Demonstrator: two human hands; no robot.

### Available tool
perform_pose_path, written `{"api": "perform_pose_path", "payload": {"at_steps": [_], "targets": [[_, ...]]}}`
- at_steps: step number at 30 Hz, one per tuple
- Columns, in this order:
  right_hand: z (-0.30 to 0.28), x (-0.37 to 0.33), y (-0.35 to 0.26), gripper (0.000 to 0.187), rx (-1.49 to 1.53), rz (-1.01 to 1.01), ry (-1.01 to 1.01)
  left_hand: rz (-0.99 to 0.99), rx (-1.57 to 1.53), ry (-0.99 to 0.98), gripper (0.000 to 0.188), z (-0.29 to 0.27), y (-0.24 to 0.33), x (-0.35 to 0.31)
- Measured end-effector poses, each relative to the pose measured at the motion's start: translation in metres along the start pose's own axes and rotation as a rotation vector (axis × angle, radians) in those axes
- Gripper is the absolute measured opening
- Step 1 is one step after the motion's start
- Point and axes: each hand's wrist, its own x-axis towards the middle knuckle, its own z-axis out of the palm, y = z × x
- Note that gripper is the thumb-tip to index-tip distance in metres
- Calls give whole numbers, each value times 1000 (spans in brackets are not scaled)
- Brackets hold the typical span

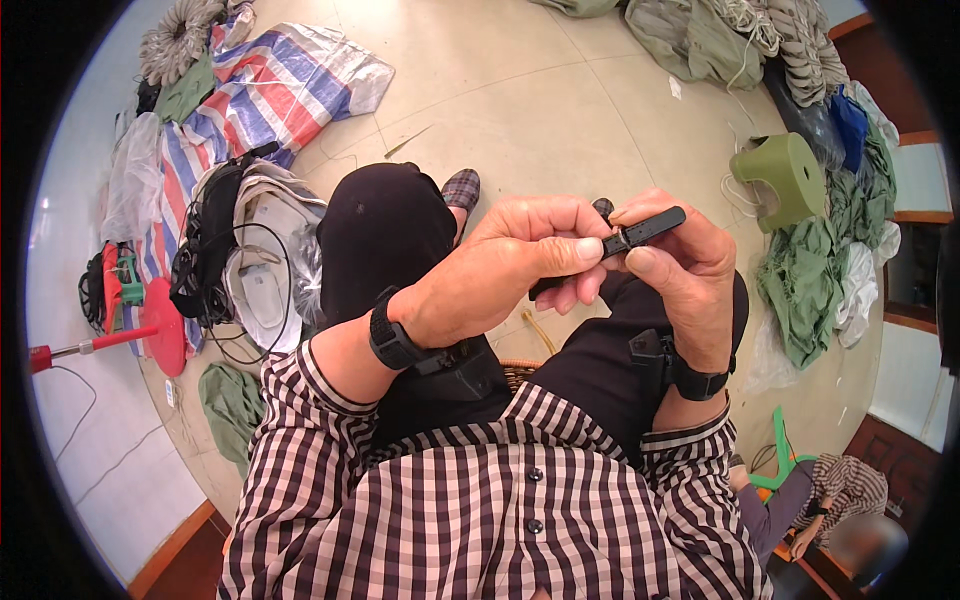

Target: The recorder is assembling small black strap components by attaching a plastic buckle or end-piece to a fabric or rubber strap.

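Observation:
In front of my lap I hold a narrow black strap (656, 226) with a rounded free end and a small pale ring or buckle across it. My left hand (500, 250) is closed on the strap, its thumb pressing on top near the ring. The thumb and fingers of my right hand (692, 270) pinch around the same spot, and the free end lies across the fingers. A dark part of the piece shows below my left fingers, mostly hidden. Black bands with small devices circle both wrists.
A bag of white and black goods (265, 265) stands at my left, before a striped tarp (290, 85). Right are a green stool (785, 180) and green cloth (810, 300). Between my legs shows a wicker basket rim (520, 372). Another person (845, 490) sits at lower right.

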Motion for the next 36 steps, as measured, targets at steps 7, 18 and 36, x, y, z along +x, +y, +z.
{"api": "perform_pose_path", "payload": {"at_steps": [7,18,36], "targets": [[5,-3,0,21,31,56,79,-19,-32,25,17,0,3,0],[-2,1,7,18,71,44,-3,3,-69,14,16,2,-2,-1],[-1,2,9,17,111,73,-30,-46,-203,57,13,5,0,-3]]}}
